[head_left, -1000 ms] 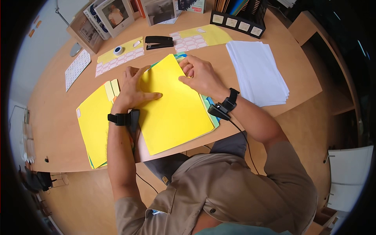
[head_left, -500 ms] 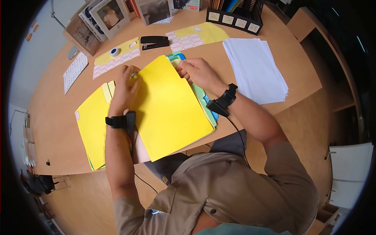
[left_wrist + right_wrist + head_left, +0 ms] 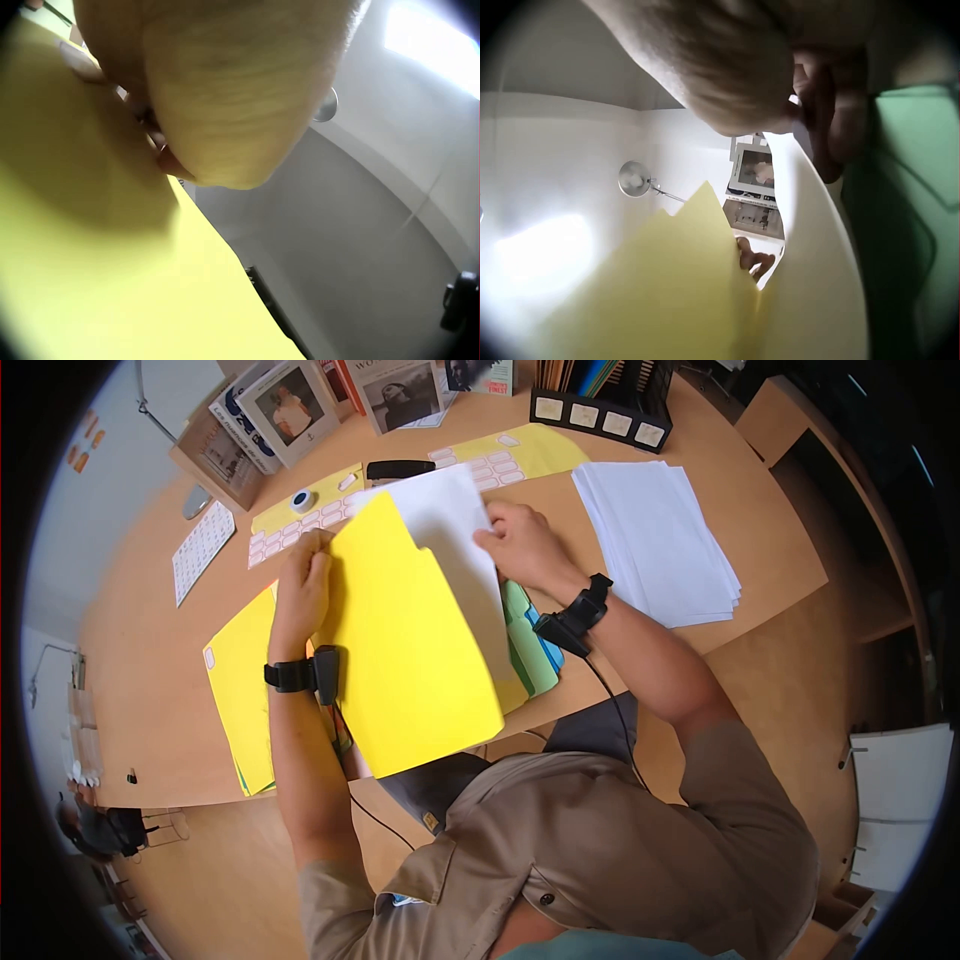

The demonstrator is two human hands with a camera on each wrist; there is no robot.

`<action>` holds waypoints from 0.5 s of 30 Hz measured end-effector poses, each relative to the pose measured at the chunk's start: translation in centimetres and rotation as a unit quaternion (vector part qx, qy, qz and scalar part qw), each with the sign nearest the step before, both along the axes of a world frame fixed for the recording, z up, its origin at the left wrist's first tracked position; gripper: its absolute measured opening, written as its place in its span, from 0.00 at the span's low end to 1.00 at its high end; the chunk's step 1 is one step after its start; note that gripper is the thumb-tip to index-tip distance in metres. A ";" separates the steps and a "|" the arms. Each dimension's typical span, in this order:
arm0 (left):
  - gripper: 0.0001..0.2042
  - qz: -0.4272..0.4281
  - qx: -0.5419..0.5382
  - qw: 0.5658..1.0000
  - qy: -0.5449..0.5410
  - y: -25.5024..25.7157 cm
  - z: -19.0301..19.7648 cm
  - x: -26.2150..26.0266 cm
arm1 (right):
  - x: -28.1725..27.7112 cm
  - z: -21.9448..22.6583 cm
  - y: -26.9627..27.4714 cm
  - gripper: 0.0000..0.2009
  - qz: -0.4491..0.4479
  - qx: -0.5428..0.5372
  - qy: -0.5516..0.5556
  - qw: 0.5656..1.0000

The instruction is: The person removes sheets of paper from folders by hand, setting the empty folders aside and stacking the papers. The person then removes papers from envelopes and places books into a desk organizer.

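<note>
While a printed white sheet [image 3: 204, 552] lay at the far left of the desk [image 3: 140, 690], a pile of yellow folders [image 3: 238, 685] rested nearer the person, partly behind the left forearm. The left hand [image 3: 303, 592] had its fingers curled around the left edge of the yellow folder [image 3: 410, 660], gripping it near the far end, with the forearm running almost straight away from the body. That folder was in front of the person, its long axis running from the body toward the far side, its cut far corner leaning a little left. Its cover was tilted up, and a white paper [image 3: 445, 510] stuck out from beneath it at the far and right sides. The right hand [image 3: 530, 545] pinched the paper's right edge between thumb and fingers, the forearm slanting in from the right. Below that wrist, green folders [image 3: 538, 655] lay underneath. Beyond, a black desk organizer [image 3: 600, 422] contained upright folders, some blue; a stack of white paper [image 3: 655, 545] lay at the right.
</note>
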State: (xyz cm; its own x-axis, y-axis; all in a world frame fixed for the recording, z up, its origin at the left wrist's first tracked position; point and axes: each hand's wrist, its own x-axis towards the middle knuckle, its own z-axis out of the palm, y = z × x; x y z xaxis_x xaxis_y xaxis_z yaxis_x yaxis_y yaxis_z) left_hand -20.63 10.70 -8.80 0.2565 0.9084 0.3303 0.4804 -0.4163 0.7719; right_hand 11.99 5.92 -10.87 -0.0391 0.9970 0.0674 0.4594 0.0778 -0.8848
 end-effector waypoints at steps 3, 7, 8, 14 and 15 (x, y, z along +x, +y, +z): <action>0.09 0.031 0.117 0.969 0.217 0.5 0.4 0.0 | 1.0 -0.8 0.6 0.08 -0.037 -0.023 0.043 0.998; 0.11 0.076 0.101 0.957 0.262 0.4 0.2 0.1 | 0.9 -1.7 1.0 0.10 -0.033 -0.012 0.054 0.998; 0.11 0.077 0.105 0.956 0.262 0.4 0.5 -0.1 | 0.8 -1.6 1.0 0.11 -0.040 -0.010 0.048 0.998; 0.15 0.188 0.019 0.948 0.256 -1.2 7.2 -1.8 | 2.0 -2.5 2.0 0.13 -0.103 -0.011 0.085 0.991; 0.13 0.195 0.061 0.959 0.199 -1.9 9.0 -2.7 | 2.5 -3.4 2.6 0.13 -0.110 0.024 0.093 0.989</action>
State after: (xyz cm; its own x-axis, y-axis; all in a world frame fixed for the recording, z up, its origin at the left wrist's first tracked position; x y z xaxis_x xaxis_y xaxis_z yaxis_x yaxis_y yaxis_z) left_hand -23.38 8.83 0.18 0.0324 0.9218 0.3862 0.8639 -0.2201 0.4530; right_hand 14.50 8.49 -14.24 0.1960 0.9754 0.1007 0.2989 0.0384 -0.9535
